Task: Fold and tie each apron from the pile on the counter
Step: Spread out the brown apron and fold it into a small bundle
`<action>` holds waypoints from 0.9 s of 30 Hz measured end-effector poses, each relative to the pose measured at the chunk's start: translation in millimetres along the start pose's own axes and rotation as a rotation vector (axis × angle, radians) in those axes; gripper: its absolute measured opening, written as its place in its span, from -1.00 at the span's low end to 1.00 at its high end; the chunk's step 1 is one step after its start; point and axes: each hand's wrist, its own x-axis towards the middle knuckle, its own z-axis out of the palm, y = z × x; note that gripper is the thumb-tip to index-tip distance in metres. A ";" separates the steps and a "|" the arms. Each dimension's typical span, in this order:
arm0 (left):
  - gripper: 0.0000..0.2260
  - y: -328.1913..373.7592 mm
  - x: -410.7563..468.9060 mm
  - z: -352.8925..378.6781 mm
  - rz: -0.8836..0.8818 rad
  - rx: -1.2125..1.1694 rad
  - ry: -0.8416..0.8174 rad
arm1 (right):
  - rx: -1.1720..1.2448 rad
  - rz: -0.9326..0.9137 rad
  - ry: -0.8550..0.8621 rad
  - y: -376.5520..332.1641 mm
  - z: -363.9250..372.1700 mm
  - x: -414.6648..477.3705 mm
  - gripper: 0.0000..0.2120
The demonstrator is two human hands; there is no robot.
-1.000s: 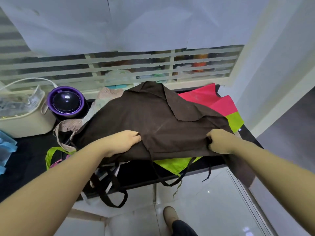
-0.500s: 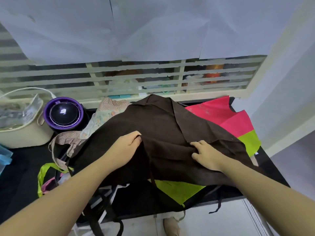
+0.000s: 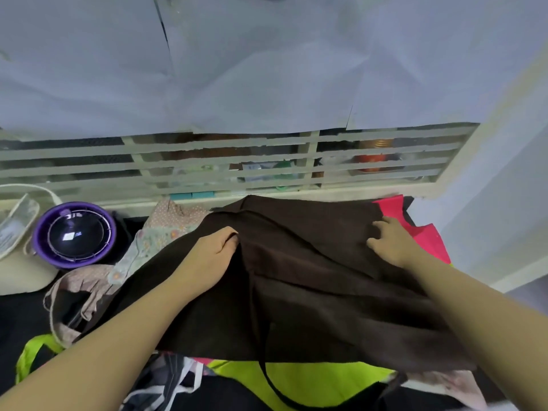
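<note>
1. Left hand [image 3: 207, 256]: fingers curled, gripping a central fold of the brown apron [image 3: 320, 298].
2. Right hand [image 3: 391, 241]: bent fingers press its far right part; whether they pinch cannot be told.
3. The brown apron lies atop the apron pile [image 3: 311, 378] on the black counter [image 3: 20, 318].

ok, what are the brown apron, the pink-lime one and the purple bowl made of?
Brown apron: woven cloth, probably cotton; matte, with soft creases.
Pink-lime apron: flat colour and crisp edges, maybe a non-woven synthetic; can't confirm.
Purple bowl: looks like plastic, with a smooth rim. The dark dome inside is glossy and shows reflections.
</note>
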 end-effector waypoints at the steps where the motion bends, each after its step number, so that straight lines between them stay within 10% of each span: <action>1: -0.81 -0.1 4.7 0.9 -0.010 0.014 0.000 | 0.004 -0.009 0.037 -1.4 -2.1 3.9 -0.48; 8: -0.83 -4.8 12.8 0.0 -0.030 0.091 -0.030 | -0.133 -0.215 -0.257 -55.9 40.2 6.0 -0.51; 18: -0.86 -20.6 8.9 -12.3 0.029 0.313 -0.062 | 0.081 -0.502 0.030 -159.3 -17.6 18.3 -0.93; 27: -0.82 -21.7 12.7 -14.3 0.006 0.296 -0.107 | 0.044 -0.987 -0.065 -353.9 -36.9 18.0 -0.79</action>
